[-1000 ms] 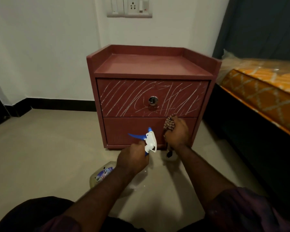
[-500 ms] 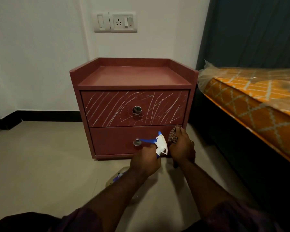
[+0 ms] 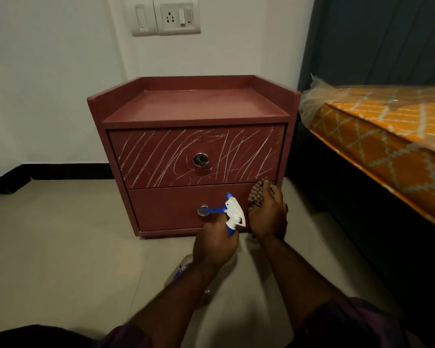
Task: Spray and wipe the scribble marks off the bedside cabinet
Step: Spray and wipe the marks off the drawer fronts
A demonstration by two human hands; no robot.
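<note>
A dark red bedside cabinet (image 3: 196, 106) stands against the wall. White scribble marks (image 3: 161, 156) cover its upper drawer front around a round metal knob (image 3: 200, 160). My left hand (image 3: 215, 243) grips the neck of a spray bottle (image 3: 232, 213) with a white and blue trigger head, held in front of the lower drawer. The bottle's clear body (image 3: 180, 270) shows below my wrist. My right hand (image 3: 268, 217) holds a checked cloth (image 3: 258, 194) near the lower drawer's right edge.
A bed with an orange patterned mattress (image 3: 387, 146) in plastic wrap stands close on the right. A dark curtain (image 3: 377, 38) hangs behind it. A switch and socket plate (image 3: 166, 17) sits on the white wall. Beige floor tiles (image 3: 60, 247) spread to the left.
The view has tilted up and shifted, so the cabinet sits lower and more central. Both hands stay together before the lower drawer; the lower knob now shows beside the spray nozzle.
</note>
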